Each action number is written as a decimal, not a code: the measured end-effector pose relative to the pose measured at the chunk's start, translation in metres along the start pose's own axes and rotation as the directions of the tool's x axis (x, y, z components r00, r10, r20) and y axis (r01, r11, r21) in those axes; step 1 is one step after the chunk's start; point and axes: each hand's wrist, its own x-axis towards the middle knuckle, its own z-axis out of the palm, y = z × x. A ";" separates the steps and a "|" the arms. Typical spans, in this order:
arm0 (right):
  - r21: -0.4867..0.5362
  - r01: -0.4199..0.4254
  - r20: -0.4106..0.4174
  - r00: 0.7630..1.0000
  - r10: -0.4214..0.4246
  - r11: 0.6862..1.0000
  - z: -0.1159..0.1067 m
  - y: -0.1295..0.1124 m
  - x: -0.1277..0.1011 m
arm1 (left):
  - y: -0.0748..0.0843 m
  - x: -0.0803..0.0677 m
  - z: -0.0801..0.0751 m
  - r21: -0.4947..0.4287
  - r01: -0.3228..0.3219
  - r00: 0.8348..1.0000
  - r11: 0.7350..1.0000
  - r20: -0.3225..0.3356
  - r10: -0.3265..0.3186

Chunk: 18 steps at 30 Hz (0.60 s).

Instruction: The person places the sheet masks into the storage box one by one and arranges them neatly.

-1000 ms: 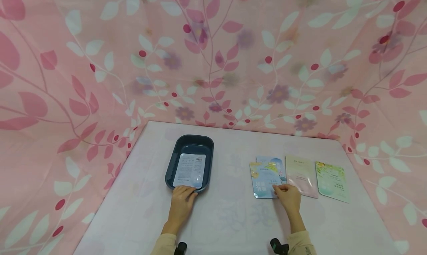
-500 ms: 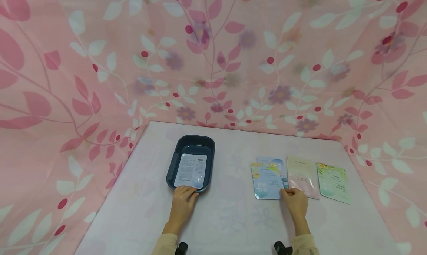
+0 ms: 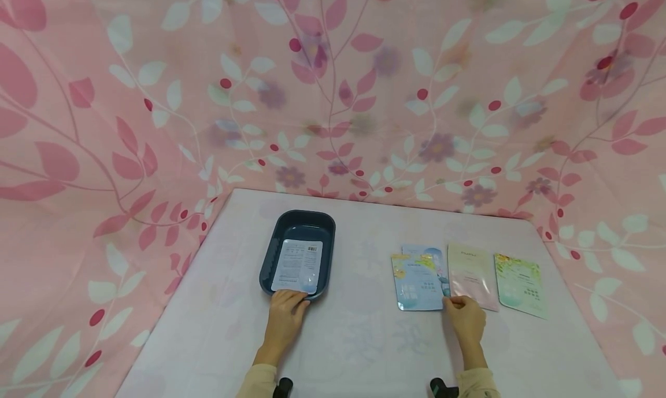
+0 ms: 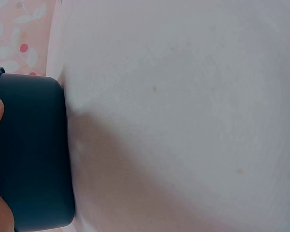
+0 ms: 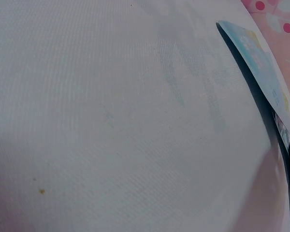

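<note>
The right hand (image 3: 466,321) is resting with its fingers curled and its thumb and forefinger close together at the lower right edge of the front blue packet (image 3: 418,283); whether they are truly pinching the film, I cannot tell. The step in hand, as I am judging it, is taking hold of that edge, and it is calling for a light touch: the thumb should be working under the edge while the forefinger is steadying the top, and the pinch should be forming a little in from the border so that the glossy packet is not slipping free. In the right wrist view a dark band is running beneath the packet's edge, which is perhaps a small gap giving the thumb a way in. Pulling flat would be risking dragging the second blue packet (image 3: 435,252) along, so lifting the corner first is looking safer.

The front blue packet is lying just left of the right fingertips and stretching away from the person, partly covering the second one. The beige-and-pink packet (image 3: 472,271) is lying just beyond the right hand, and the green packet (image 3: 520,285) is lying farther right. Well apart to the left, the left hand (image 3: 283,324) is gripping the near rim of the dark blue tray (image 3: 304,232), where a printed packet (image 3: 296,265) is lying flat. The white worktop (image 3: 359,346) is carrying everything.
</note>
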 end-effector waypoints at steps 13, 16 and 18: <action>0.042 -0.025 0.056 0.998 0.023 0.999 0.004 0.001 0.000 | -0.001 0.001 0.000 0.004 -0.005 1.000 1.000 -0.004 0.005; 0.068 -0.065 0.090 0.994 0.059 0.996 0.006 0.001 0.002 | 0.000 0.000 0.000 0.002 0.002 1.000 1.000 -0.002 -0.002; 0.101 -0.100 0.123 0.989 0.087 0.990 0.006 0.000 0.003 | 0.001 0.000 0.000 0.000 0.005 1.000 1.000 -0.002 -0.005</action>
